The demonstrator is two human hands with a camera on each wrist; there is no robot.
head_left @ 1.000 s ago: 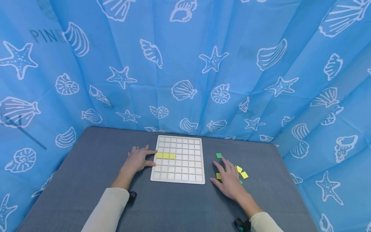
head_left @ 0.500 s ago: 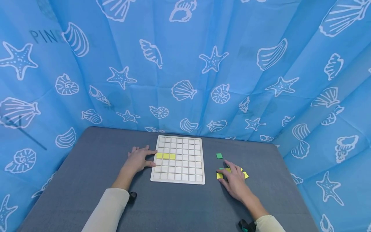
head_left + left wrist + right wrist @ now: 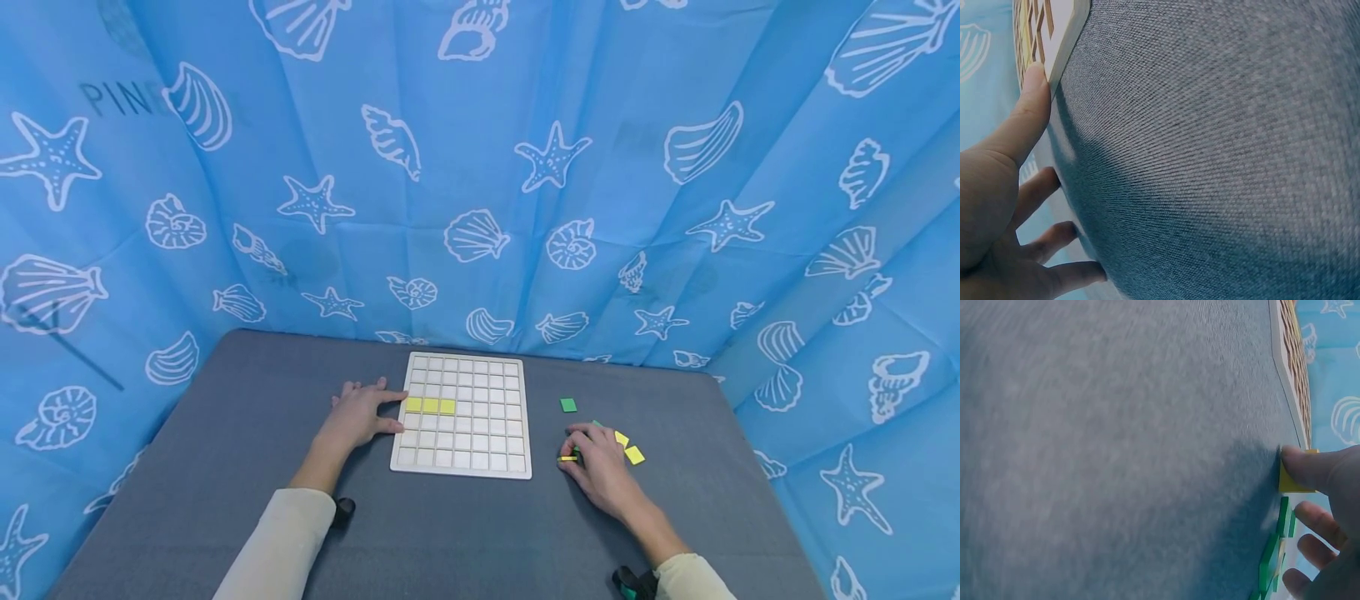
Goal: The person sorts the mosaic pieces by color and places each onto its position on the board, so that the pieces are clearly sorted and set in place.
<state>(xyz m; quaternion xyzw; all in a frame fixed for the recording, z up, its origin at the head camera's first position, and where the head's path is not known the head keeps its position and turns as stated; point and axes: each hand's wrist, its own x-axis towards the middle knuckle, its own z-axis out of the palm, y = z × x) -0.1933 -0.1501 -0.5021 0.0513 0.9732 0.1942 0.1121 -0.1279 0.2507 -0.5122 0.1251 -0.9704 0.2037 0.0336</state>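
A white gridded board (image 3: 461,414) lies on the grey table, with a row of yellow square tiles (image 3: 430,406) at its left side. My left hand (image 3: 358,415) rests at the board's left edge, thumb and index finger touching the rim, the other fingers spread on the cloth. Right of the board, my right hand (image 3: 598,468) pinches a yellow tile (image 3: 1294,478) on edge between thumb and fingers. Green tiles (image 3: 1267,562) lie under and beside that hand, partly hidden by it. Two yellow tiles (image 3: 634,455) show just to its right.
One green tile (image 3: 568,405) lies apart, beyond the right hand. Grey cloth (image 3: 480,533) covers the table. A blue curtain (image 3: 480,167) with white shell prints hangs behind the table's far edge and along its sides.
My right hand has closed its thumb and fingers on a yellow tile that lay flat, and tipped it on edge. The left hand and the board have stayed in place.
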